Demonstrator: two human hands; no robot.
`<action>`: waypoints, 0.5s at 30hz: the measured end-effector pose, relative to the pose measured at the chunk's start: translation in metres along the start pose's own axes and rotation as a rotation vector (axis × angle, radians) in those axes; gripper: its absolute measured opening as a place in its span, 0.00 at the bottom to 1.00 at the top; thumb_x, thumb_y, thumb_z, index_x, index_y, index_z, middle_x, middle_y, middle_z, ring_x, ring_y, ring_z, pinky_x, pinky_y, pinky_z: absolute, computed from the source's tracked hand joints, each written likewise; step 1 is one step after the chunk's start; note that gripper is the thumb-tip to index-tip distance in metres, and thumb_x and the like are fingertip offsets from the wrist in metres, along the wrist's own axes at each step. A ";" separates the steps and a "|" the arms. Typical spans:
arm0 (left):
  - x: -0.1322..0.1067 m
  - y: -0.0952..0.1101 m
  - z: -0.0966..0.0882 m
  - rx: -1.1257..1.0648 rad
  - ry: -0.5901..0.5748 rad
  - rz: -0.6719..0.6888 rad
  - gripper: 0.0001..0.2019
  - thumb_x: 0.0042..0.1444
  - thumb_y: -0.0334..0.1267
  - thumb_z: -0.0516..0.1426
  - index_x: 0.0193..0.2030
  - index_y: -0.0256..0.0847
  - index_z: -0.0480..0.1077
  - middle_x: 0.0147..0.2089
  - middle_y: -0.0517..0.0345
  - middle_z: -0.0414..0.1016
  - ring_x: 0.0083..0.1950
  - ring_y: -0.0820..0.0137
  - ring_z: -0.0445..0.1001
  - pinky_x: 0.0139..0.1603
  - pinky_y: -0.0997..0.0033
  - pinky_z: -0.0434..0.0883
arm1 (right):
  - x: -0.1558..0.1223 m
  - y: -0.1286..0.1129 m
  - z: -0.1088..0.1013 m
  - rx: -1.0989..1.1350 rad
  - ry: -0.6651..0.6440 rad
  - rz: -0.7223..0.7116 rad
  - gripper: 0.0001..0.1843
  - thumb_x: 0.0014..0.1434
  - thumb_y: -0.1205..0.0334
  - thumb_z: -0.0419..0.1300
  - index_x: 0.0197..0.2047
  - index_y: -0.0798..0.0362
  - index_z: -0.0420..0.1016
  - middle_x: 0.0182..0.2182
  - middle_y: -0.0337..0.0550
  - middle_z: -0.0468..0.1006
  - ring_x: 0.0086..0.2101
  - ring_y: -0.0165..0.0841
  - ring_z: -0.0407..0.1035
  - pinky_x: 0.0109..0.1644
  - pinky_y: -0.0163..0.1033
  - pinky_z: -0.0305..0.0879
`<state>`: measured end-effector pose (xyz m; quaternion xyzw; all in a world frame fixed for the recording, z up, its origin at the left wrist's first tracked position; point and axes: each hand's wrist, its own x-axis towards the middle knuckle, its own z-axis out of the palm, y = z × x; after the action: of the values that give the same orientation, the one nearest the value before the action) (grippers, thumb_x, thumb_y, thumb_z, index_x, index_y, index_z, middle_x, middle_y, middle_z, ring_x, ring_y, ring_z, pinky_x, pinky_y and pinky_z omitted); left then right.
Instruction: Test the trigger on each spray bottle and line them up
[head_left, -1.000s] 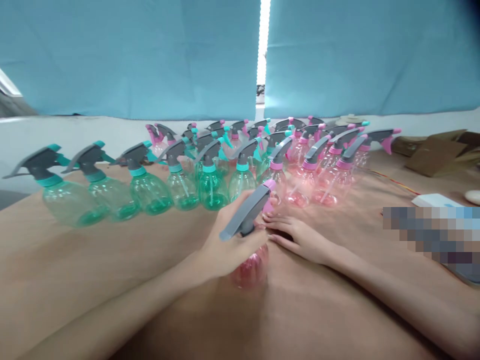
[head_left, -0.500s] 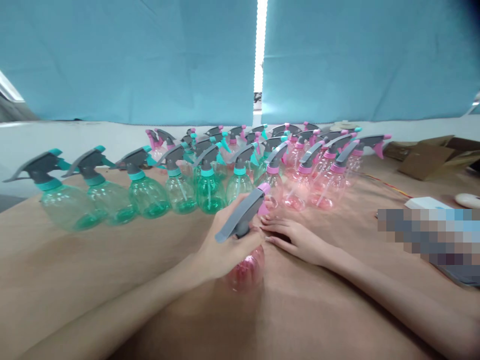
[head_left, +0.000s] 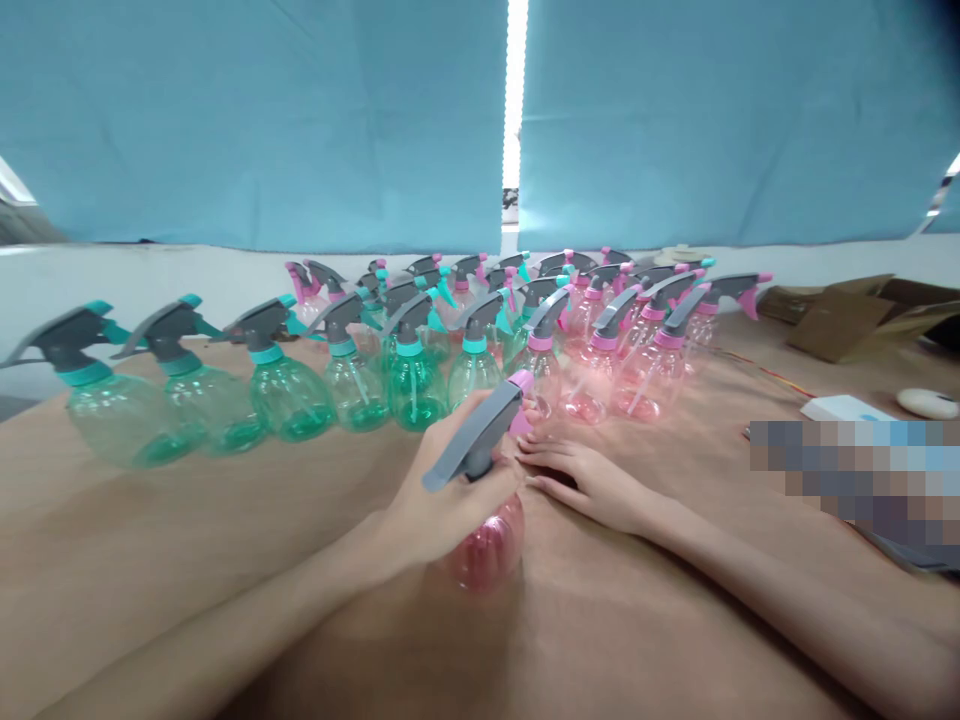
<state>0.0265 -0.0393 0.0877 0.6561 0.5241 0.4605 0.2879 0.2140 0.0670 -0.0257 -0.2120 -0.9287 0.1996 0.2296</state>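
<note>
1. Pink bottle (head_left: pixel 486 553) stands on table (head_left: pixel 615 630), near side of the bottle rows (head_left: pixel 418 390).
2. Left hand (head_left: pixel 431 500) wraps its neck, gripping.
3. Right hand (head_left: pixel 600 485) just beside, fingers loosely spread.

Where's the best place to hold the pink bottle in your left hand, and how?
Probably just under the grey spray head, from the left, where the left hand wraps. The pink bottle bulges below, so fingers curled above that bulge shouldn't slip down, and the pink trigger points away rightward.

Bare forearms (head_left: pixel 765 575), bare wrists (head_left: pixel 649 511), slim fingers (head_left: pixel 556 461)
</note>
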 end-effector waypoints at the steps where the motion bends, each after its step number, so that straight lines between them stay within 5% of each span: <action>1: 0.001 -0.001 -0.001 -0.014 -0.025 0.032 0.07 0.44 0.28 0.53 0.29 0.44 0.60 0.23 0.68 0.61 0.24 0.74 0.61 0.26 0.72 0.62 | 0.000 0.000 0.000 0.002 0.000 0.001 0.19 0.66 0.56 0.53 0.58 0.50 0.71 0.55 0.47 0.74 0.57 0.41 0.65 0.61 0.51 0.62; 15: 0.002 -0.003 -0.004 0.025 -0.020 0.057 0.08 0.44 0.28 0.50 0.25 0.43 0.52 0.24 0.67 0.52 0.24 0.75 0.53 0.25 0.71 0.53 | 0.000 -0.001 -0.002 0.015 0.004 -0.003 0.19 0.66 0.56 0.53 0.57 0.49 0.71 0.54 0.47 0.75 0.56 0.41 0.66 0.61 0.52 0.62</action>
<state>0.0214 -0.0372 0.0878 0.6790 0.5080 0.4551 0.2717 0.2145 0.0667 -0.0236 -0.2095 -0.9270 0.2059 0.2331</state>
